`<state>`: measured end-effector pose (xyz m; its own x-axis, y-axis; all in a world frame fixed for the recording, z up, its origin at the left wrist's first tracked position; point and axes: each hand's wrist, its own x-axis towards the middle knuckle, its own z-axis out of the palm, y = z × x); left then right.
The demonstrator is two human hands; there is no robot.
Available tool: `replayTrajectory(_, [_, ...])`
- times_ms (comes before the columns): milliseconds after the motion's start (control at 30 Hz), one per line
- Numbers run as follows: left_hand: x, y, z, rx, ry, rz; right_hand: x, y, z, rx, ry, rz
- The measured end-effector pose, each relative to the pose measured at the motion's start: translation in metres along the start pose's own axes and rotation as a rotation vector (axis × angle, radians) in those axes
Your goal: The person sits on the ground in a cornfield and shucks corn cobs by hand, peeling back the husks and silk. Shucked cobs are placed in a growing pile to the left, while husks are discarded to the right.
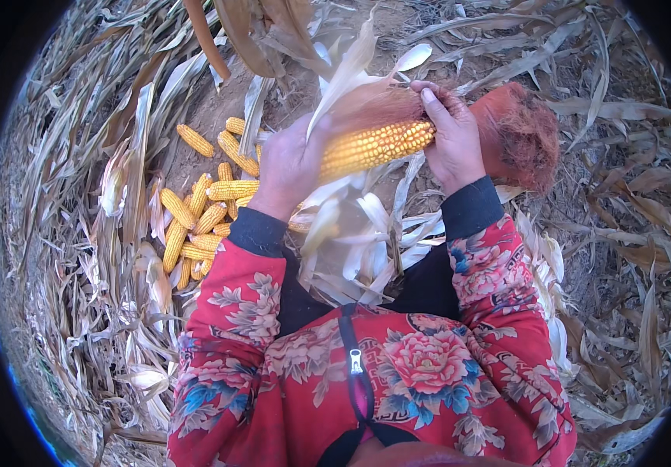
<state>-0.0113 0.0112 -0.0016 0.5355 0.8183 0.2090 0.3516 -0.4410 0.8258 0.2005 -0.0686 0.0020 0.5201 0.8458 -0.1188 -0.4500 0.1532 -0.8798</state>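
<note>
A yellow ear of corn (373, 147) lies across between my two hands, its kernels bare. My left hand (294, 160), slightly blurred, grips its left end, where pale husk leaves (350, 70) stand up. At the other end, my right hand (451, 131) is around the tip. Between its thumb and forefinger are strands of reddish-brown corn silk (379, 105), which stretch along the upper side of the ear. Just right of that hand, an orange-red bag (490, 137) has a dark clump of silk (531, 140) at its right end.
Several husked ears (195, 219) are heaped on the soil left of my left hand. Loose pale husks (376, 245) lie before my lap. Dry corn stalks and leaves (90, 245) cover the left side, with more dry leaves (621, 204) at the right. A brown leaf (248, 35) hangs at the top.
</note>
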Motion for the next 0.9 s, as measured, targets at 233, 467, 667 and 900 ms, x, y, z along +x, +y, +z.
replayTrajectory(233, [0.0, 0.001, 0.001, 0.022, -0.005, 0.026, 0.002, 0.0, -0.003, 0.068, 0.02, 0.065])
replayTrajectory(467, [-0.002, -0.002, -0.009, 0.147, -0.025, 0.042, -0.006, -0.012, -0.003, -0.505, -0.277, 0.058])
replayTrajectory(667, [-0.003, 0.001, -0.004, 0.261, -0.09, 0.049, -0.007, 0.002, -0.017, -1.059, -0.39, -0.108])
replayTrajectory(900, [-0.008, 0.004, 0.014, 0.385, -0.176, 0.076, -0.02, 0.027, 0.008, -0.785, -0.347, -0.069])
